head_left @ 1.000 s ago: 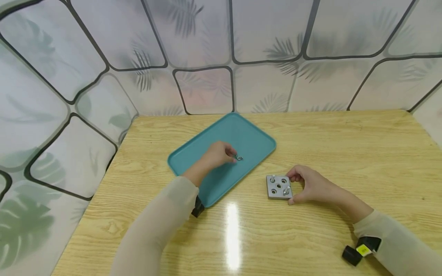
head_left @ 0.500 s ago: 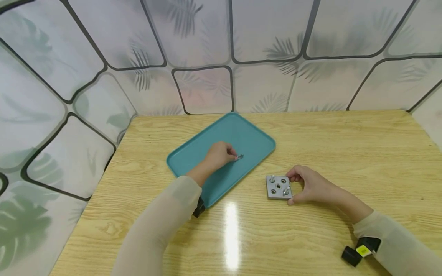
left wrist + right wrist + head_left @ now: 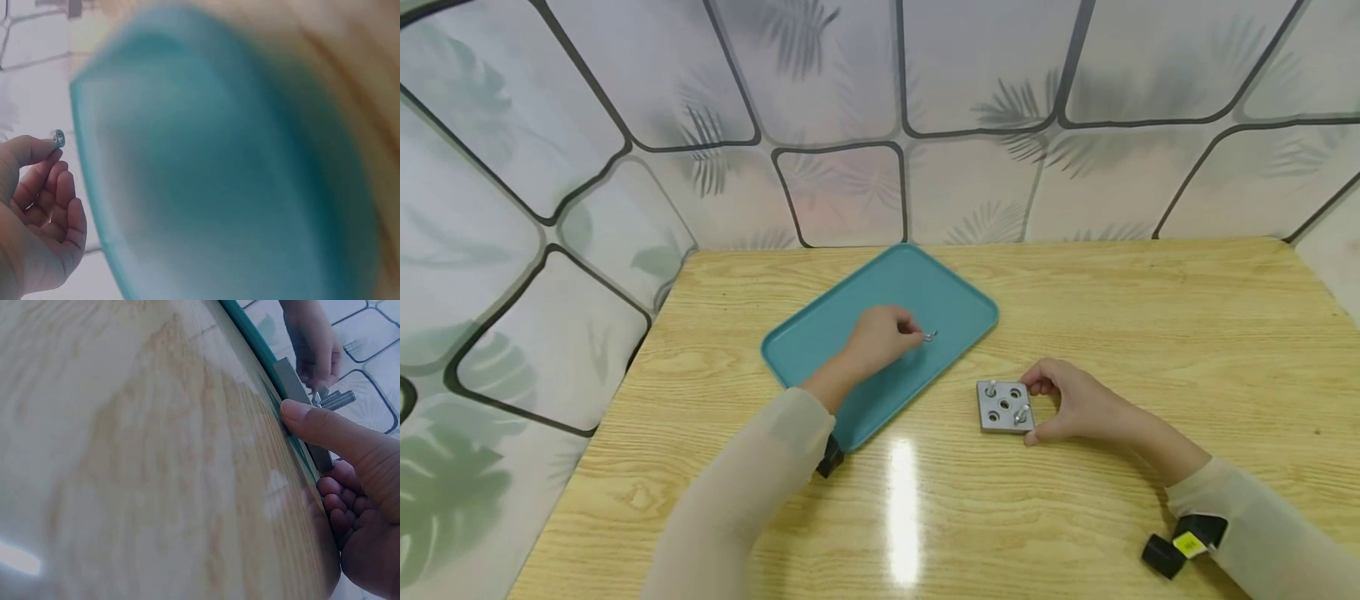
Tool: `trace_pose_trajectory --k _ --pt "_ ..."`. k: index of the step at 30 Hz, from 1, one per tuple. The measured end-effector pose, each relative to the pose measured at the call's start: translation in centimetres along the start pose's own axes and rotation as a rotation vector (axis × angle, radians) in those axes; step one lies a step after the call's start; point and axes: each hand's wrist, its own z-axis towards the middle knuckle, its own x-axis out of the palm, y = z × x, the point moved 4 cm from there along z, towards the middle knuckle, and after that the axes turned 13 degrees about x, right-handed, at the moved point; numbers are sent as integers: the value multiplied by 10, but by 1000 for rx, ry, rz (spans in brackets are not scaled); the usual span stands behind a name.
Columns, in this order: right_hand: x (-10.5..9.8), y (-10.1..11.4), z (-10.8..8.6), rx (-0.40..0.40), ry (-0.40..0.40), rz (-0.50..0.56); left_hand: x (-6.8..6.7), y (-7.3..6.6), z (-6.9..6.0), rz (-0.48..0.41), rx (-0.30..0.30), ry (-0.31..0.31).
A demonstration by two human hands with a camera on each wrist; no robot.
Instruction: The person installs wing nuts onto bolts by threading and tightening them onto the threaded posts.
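My left hand (image 3: 880,340) is over the teal tray (image 3: 936,287), pinching a small shiny wing nut (image 3: 930,336) between thumb and forefinger. In the left wrist view, the round hole of the wing nut (image 3: 59,138) shows beyond the fingertips. To the right of the tray, my right hand (image 3: 1071,404) grips the right edge of a square grey metal plate (image 3: 1004,419) with thumb and fingers. Two bolts stand up from that plate, one at the back left (image 3: 991,389) and one at the front right (image 3: 1022,414), where a wing nut seems to sit. Open holes show between them.
The tray lies at an angle on a wooden table (image 3: 1112,308), near its back edge. A patterned wall (image 3: 977,192) rises behind and on the left. A black camera (image 3: 1163,556) on the right wrist sits low above the table.
My left hand has shifted slightly right and away over the tray, and the wing nut has turned in its fingertips. The right hand and the plate stay where they were.
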Motion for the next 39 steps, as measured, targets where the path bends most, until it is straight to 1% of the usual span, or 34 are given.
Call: trace_pose_trajectory --k 3,5,7,12,14,20,24,27,30,34,39 --pt "0 0 -1 2 -3 0 1 -13 -4 -10 84 6" --pt "0 0 -1 3 -3 1 3 -20 -7 -21 118 11" --pt "0 -1 -1 5 -1 -1 5 -26 -10 -25 141 10" --pt "0 -1 -1 8 -6 -9 13 -42 -17 2 201 -5" --pt "0 -1 -1 7 -8 -7 17 -50 -19 12 236 -17" --pt "-1 0 1 -1 -7 2 28 -71 -27 36 303 -62" --pt "-1 0 1 -9 -13 4 38 -75 -29 23 333 -73" --pt "-1 0 1 -10 -10 6 45 -74 -30 7 334 -63" --pt "0 0 1 -7 -8 4 51 -73 -30 -23 335 -75" --pt "0 -1 2 0 -6 7 54 -70 -29 -89 324 -98" --pt "1 -2 2 -10 -6 10 56 -68 -28 -113 301 -102"
